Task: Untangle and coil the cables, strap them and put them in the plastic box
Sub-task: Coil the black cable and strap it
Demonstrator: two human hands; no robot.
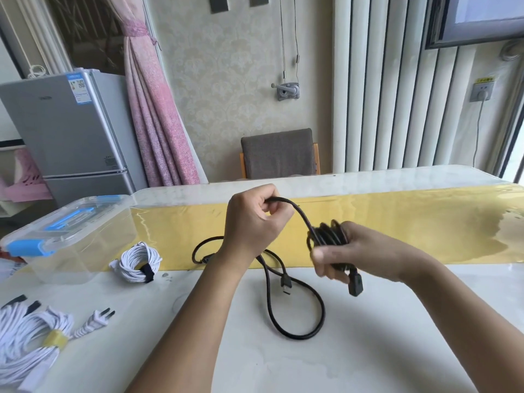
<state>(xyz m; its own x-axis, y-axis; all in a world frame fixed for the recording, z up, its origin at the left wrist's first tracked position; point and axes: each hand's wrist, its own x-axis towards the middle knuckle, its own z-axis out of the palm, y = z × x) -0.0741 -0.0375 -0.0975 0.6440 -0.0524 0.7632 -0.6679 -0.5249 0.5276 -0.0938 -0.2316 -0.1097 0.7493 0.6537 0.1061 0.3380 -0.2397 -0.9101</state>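
My right hand (351,252) grips a small coil of black cable (327,236) above the table, and a black plug hangs below its fingers. From the coil the cable arcs up to my left hand (255,222), which pinches it in curled fingers. The loose rest of the black cable (297,333) lies in a big loop on the white tabletop below both hands, with a connector end near the middle. A white cable coil (136,259) bound with a black strap lies left of my hands. The clear plastic box (85,251) with a blue-latched lid stands at the far left.
A larger white cable bundle (25,333) with a yellow strap and a white plug lies at the front left. A yellow runner (397,222) crosses the table behind my hands. A grey chair (279,153) and a small fridge (68,131) stand beyond the table.
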